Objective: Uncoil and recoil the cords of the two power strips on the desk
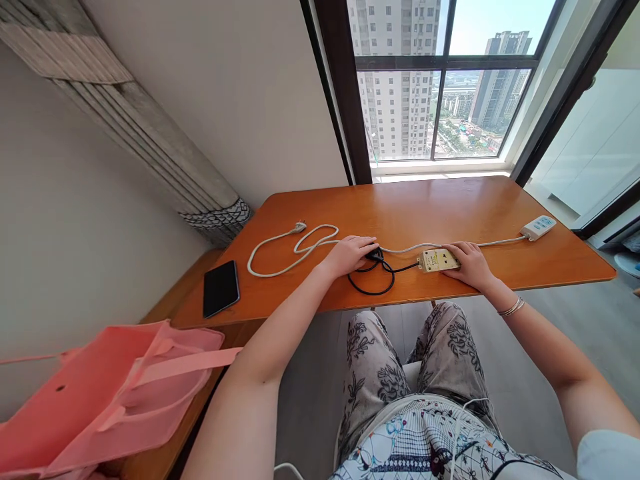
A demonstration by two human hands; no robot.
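My left hand (353, 255) rests on the table with its fingers closed over a black plug (374, 255). From there a black cord (373, 293) loops on the tabletop and runs right into a small cream-coloured power strip (430, 261). Gripping the right end of that strip is my right hand (470, 263), its fingers lying over the top edge. Behind both hands stretches a white cord (267, 274), with a white plug (299, 227) at its left end and a white power strip (539, 227) at its right end. My left hand touches or hides part of this cord; I cannot tell which.
The wooden table (415, 213) has rounded corners and stands against a window (445, 110). A black phone (221, 289) lies near its left end. Left of me is an open pink bag (115, 387); its strap reaches my left arm. A gathered curtain (165, 147) hangs beyond.
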